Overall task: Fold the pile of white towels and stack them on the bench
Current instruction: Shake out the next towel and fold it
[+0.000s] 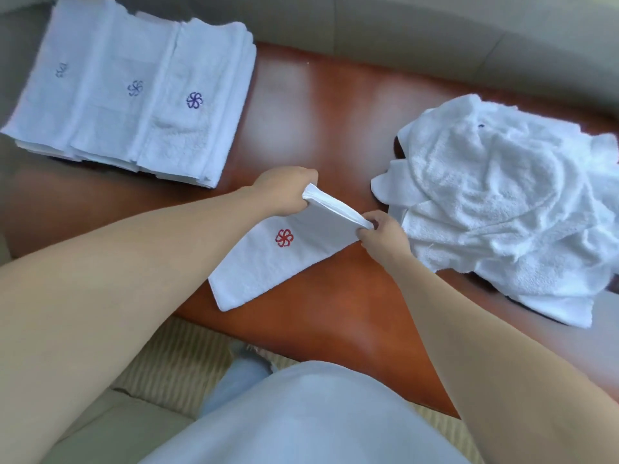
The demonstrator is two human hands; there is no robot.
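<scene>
Above the bench (335,105), the left hand (284,190) and right hand (382,234) each pinched a corner of a folded white towel (268,262) bearing a red flower; bare wood separated folded stacks (134,88) from the crumpled pile (502,202).

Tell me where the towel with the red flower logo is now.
Head view, centre: the red-logo towel hangs over the bench, gripped by the left hand and right hand.

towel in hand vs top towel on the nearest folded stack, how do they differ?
The held towel has a red flower logo; the stack's top towel has a blue one. The held towel hangs, gripped by the left hand and right hand; the stack towel lies flat, untouched. Both are white and folded.
</scene>
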